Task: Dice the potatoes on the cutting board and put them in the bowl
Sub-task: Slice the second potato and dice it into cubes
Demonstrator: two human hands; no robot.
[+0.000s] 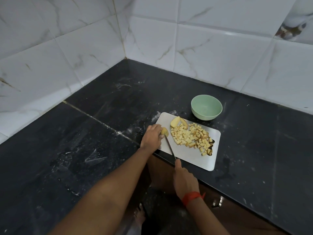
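Roughly half done: diced pile [191, 138] mid cutting board [194, 158], bowl [207, 114] at 1 o'clock empty. L hand [151, 135] pinches potato piece [164, 131] at 9 o'clock; R hand [184, 179] clamped on knife [170, 147], blade seemingly touching it. Wedges [177, 122] at 12 uncut.

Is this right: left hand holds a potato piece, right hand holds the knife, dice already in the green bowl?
No: head view shows the green bowl empty; the dice lie on the cutting board. Left hand holds a potato piece, right hand holds the knife.
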